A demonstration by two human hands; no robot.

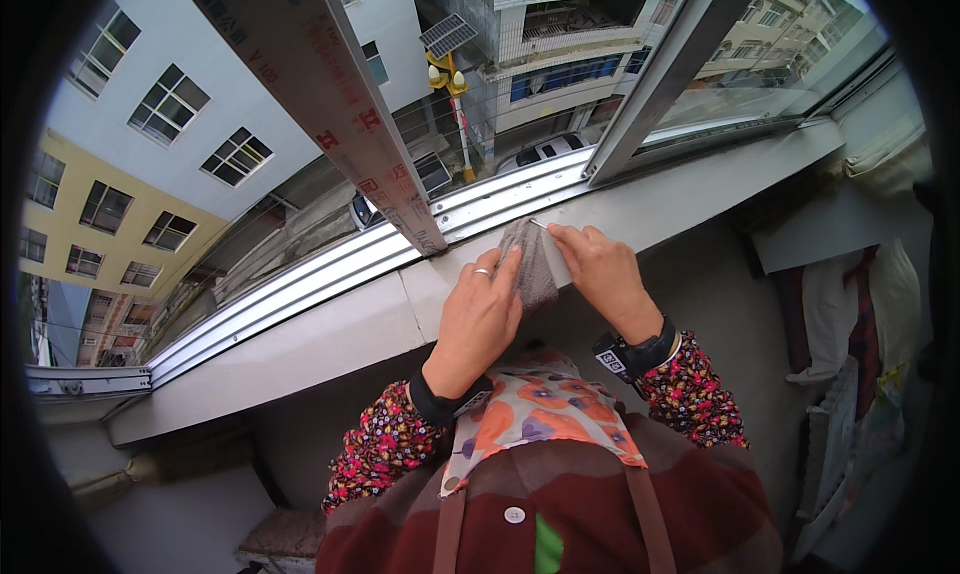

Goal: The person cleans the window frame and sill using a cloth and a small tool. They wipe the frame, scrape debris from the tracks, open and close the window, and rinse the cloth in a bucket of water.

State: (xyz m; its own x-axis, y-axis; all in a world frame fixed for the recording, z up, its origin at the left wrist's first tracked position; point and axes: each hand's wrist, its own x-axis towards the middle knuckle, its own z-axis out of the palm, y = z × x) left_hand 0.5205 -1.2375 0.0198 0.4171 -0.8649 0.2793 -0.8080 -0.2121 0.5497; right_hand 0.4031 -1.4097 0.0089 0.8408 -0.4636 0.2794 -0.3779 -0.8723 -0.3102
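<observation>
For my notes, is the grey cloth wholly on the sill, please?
Partly off: the lower end of the grey cloth extends past the sill.

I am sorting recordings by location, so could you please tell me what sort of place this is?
Probably indoors, upstairs in a building: a metal window track and a pale sill are close by, and outside, a car is seen from above.

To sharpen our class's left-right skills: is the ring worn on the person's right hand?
No, the ring is on the left hand.
</observation>
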